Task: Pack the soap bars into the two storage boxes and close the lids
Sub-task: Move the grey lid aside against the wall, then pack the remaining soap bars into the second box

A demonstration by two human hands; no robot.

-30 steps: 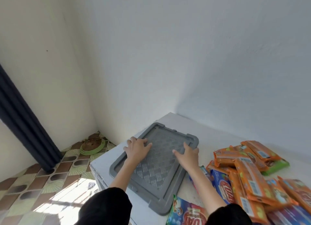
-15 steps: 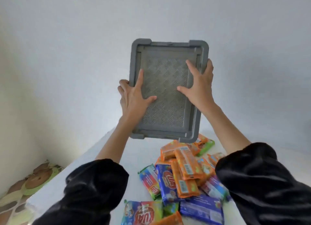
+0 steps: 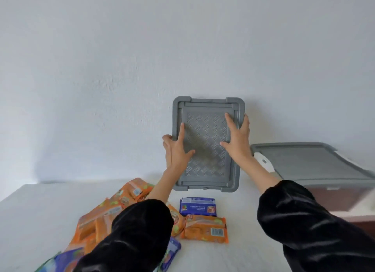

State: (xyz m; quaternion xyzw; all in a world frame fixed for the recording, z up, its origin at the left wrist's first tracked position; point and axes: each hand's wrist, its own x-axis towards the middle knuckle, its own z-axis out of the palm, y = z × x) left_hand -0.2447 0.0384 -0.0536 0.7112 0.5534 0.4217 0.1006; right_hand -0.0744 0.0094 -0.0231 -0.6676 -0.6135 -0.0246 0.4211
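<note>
Upright grey lid [image 3: 205, 129] mid-frame, left hand [image 3: 176, 150] and right hand [image 3: 237, 142] gripping its sides, soap bars [image 3: 205, 229] below, storage box [image 3: 304, 166] right.

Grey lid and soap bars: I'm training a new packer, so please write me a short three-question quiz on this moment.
1. True or false: the grey lid lies flat.
2. How many hands hold the lid? A) none B) both C) one
3. Fill in: the soap bar just below the lid in the picture has a ____ wrapper.

Key: 1 false, it is held upright; 2 B, the left hand and the right hand grip its side edges; 3 blue.
</note>
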